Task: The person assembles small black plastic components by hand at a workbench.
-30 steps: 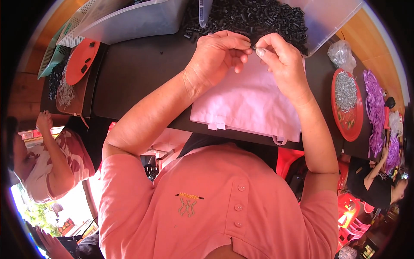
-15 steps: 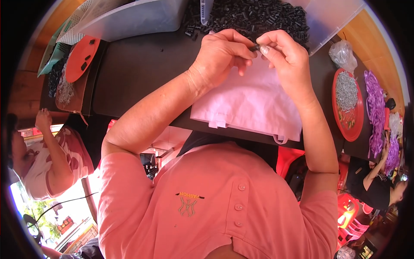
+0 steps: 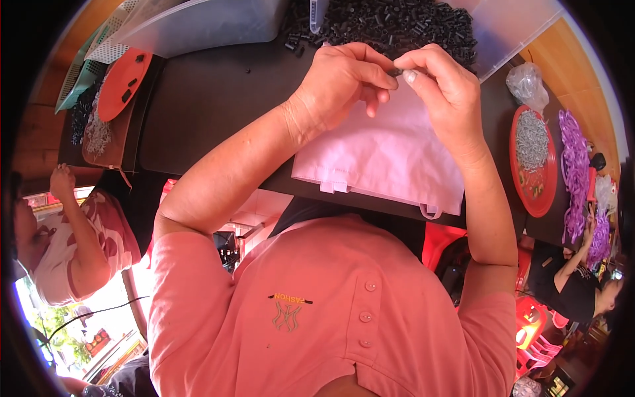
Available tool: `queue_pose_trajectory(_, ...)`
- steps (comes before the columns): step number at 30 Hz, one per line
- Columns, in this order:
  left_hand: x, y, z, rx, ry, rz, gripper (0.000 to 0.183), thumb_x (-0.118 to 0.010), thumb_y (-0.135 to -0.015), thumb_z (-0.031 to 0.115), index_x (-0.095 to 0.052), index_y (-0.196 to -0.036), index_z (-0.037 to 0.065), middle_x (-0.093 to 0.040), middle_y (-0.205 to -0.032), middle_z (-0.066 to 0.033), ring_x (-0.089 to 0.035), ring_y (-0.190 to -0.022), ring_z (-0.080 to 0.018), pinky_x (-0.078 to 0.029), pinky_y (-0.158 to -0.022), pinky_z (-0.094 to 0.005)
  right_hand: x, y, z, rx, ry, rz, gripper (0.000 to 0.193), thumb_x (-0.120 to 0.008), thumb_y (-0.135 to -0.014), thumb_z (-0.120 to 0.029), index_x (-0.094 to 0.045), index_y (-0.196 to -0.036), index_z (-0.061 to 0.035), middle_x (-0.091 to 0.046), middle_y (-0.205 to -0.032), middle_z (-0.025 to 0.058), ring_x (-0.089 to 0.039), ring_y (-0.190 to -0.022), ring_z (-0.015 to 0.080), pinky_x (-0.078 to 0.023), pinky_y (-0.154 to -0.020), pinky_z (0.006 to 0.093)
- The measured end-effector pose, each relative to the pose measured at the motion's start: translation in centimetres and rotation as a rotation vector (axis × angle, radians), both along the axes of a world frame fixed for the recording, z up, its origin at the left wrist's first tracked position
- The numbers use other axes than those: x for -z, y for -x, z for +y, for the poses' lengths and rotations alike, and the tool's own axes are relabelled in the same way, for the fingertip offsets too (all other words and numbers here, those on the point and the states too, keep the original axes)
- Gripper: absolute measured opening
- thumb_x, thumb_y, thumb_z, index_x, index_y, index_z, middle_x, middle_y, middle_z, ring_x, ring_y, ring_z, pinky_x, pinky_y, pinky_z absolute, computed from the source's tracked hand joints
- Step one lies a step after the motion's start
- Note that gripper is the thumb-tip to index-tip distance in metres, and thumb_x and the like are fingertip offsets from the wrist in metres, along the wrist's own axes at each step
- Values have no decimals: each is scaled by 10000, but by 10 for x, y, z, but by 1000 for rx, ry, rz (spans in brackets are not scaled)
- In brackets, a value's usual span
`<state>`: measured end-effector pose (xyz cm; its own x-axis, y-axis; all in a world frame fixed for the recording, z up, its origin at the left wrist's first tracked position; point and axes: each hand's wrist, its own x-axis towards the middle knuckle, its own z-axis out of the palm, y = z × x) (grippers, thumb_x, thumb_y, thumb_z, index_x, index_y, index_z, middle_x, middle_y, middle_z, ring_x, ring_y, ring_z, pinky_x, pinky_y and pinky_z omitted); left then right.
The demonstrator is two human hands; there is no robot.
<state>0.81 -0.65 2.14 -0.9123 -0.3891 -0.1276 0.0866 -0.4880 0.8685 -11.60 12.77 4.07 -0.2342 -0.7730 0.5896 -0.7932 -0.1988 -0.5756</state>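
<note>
Between my two hands, a small black cylindrical piece is pinched at the fingertips and mostly covered by them. My left hand grips it with thumb and forefinger, the other fingers curled below. My right hand pinches its other end, thumb and forefinger together. Just beyond the hands lies a heap of loose black tubular pieces. Under my wrists a pink cloth with small loops along its hem is spread over the table's front edge.
At right, a red plate holds small silvery metal pieces, beside a clear plastic bag and purple straps. Translucent bins stand far left, near a red plate with black bits. Other people sit at both sides of the dark table.
Both hands have shifted very slightly to the right, still pinching the small black piece. My right hand's fingers have moved a little. The person at right has moved an arm a little.
</note>
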Motion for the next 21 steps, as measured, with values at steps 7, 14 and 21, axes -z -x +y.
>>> queue_pose_trajectory(7, -6, -2, -5, 80, 52, -22, 131, -644, -820, -10, -608, -939, -52, -642, -819, -120, -618, -652, -170, -476, -493, -281, 5, -1, -4, -29, -5, -173, 174, -590, -788, 83, -625, -936, 0, -656, -822, 61, -638, -763, 132, -513, -680, 250)
queue_pose_trajectory(14, 1, 1, -37, -71, -2, 53, 125, -597, -923, 104, -618, -954, -16, -645, -834, -86, -608, -687, -158, -471, -577, -268, -11, 30, 1, 108, -26, -290, 155, -637, -793, 30, -665, -942, -2, -663, -819, 13, -602, -735, 72, -490, -694, 221)
queue_pose_trajectory(21, 7, 1, -60, -137, -67, 106, 149, -580, -934, 101, -624, -982, -33, -644, -860, -96, -601, -708, -164, -470, -608, -272, 8, 43, -11, 170, -351, 143, 96, -617, -776, -73, -671, -855, -73, -630, -832, 60, -636, -754, 257, -487, -679, 354)
